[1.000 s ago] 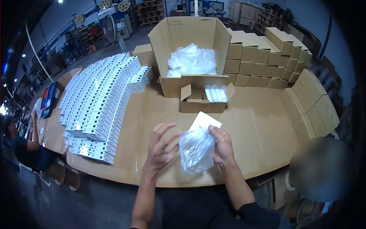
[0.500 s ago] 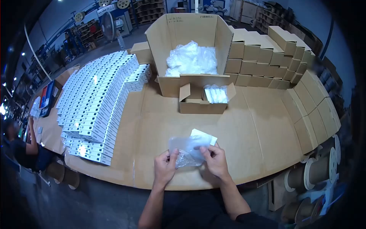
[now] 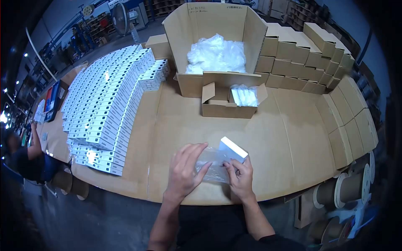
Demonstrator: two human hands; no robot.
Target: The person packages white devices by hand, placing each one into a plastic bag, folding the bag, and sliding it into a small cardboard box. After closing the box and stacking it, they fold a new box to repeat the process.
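Observation:
My right hand grips a small white box together with one side of a clear plastic bag. The box slants up beyond the fingers, with its narrow end face towards the upper right. On the bag's left side, my left hand is open, its fingers stretched up and the thumb apart. Whether that hand touches the film is hard to tell. Ahead, an open carton holds several bagged white boxes on its right side.
A large carton full of clear plastic bags stands behind. White boxes are stacked at left, brown cartons at back right and right. A person stands far left; spools sit beyond the table's right edge.
My left hand has loosened its pinch on the bag and spread its fingers. The white box has turned in my right hand and shows more of itself. The view has tilted down slightly.

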